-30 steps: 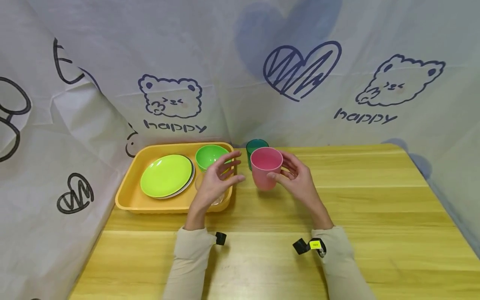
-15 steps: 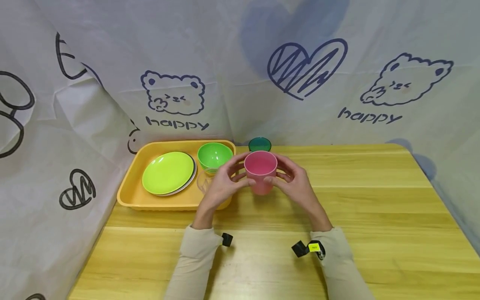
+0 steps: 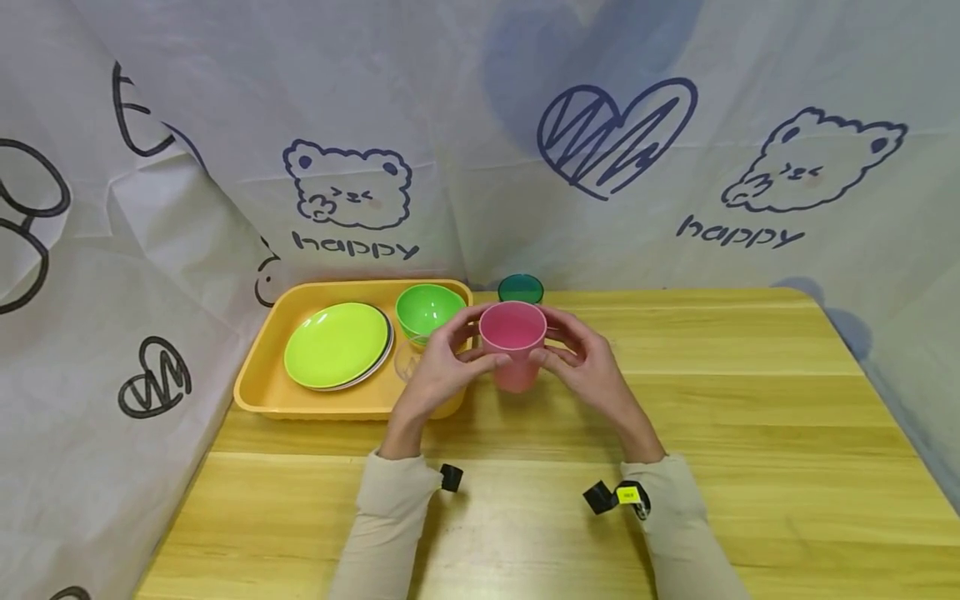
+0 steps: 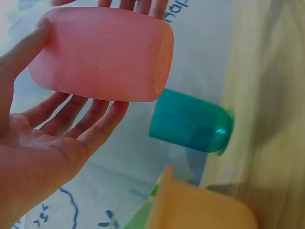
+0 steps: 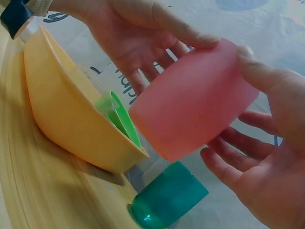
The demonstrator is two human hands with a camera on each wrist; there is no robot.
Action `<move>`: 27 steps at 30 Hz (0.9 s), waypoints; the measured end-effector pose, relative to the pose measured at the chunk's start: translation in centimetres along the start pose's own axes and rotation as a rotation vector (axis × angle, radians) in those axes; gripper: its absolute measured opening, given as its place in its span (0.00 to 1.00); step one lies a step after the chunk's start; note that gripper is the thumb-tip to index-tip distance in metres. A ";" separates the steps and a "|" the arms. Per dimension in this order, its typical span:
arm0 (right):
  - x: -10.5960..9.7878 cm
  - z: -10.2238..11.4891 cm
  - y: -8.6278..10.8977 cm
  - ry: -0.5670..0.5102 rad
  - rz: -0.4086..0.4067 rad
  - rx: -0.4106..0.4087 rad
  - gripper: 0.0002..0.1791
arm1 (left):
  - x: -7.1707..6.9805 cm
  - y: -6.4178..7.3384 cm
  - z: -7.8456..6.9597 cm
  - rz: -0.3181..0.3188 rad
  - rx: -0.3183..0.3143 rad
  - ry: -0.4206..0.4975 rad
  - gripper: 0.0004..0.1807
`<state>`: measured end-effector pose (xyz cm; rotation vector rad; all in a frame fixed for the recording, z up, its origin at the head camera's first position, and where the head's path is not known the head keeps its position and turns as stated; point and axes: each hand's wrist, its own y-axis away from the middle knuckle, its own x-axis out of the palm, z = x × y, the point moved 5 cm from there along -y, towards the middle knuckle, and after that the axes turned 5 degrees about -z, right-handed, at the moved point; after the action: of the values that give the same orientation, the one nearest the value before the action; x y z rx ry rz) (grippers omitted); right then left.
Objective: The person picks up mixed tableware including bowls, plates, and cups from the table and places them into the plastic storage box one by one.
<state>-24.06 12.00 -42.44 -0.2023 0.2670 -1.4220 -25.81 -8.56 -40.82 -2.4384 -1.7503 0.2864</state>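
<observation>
A pink cup point(image 3: 516, 354) is held upright above the table between both hands, its bottom off the wood as the wrist views show. My left hand point(image 3: 442, 362) grips its left side, thumb on the near face and fingers behind. From the right, my right hand point(image 3: 588, 354) grips it in the same way. Behind the pink cup stands a teal see-through cup point(image 3: 521, 289); its body point(image 4: 190, 121) shows in the left wrist view, upright on the table and touched by neither hand.
A yellow tray point(image 3: 258, 392) lies left of the hands. Inside are a stack of plates with a lime-green plate point(image 3: 337, 346) on top, a green bowl point(image 3: 427, 308) and a clear item point(image 3: 406, 360) partly hidden by my left hand. A printed cloth point(image 3: 480, 192) hangs behind the wooden table point(image 3: 750, 417).
My left hand has come rightward from beside the tray and taken hold of the pink cup, which my right hand held alone before. The cup has shifted slightly left.
</observation>
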 end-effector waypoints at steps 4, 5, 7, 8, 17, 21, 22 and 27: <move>-0.2 -0.1 -0.2 0.003 -0.036 -0.015 0.29 | -1.1 0.3 -0.9 -0.045 0.020 -0.008 0.38; -0.3 -0.3 -0.3 0.008 -0.047 -0.017 0.29 | -1.4 0.3 -1.2 -0.054 0.024 -0.005 0.38; -0.6 -0.6 -0.5 0.021 -0.064 -0.020 0.28 | -2.1 0.6 -1.7 -0.072 0.034 0.001 0.38; -0.7 -0.8 -0.6 0.032 -0.069 -0.024 0.29 | -2.5 0.7 -1.9 -0.082 0.042 -0.003 0.38; -1.9 -1.3 -2.1 0.288 -0.093 -0.075 0.37 | -5.7 1.3 -3.0 -0.181 0.102 -0.074 0.41; -1.8 -2.1 -2.8 0.337 -0.071 -0.057 0.43 | -7.2 2.5 -2.8 -0.219 0.087 -0.101 0.40; -1.9 -2.8 -3.0 0.350 -0.068 -0.054 0.45 | -7.7 2.8 -2.6 -0.230 0.079 -0.105 0.40; -2.5 -3.7 -3.5 0.395 -0.080 -0.042 0.49 | -9.7 4.1 -1.2 -0.303 0.053 -0.113 0.39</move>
<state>-28.79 14.04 -44.74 0.0378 0.6189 -1.5309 -24.71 -19.03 -39.75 -2.1176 -2.0952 0.4368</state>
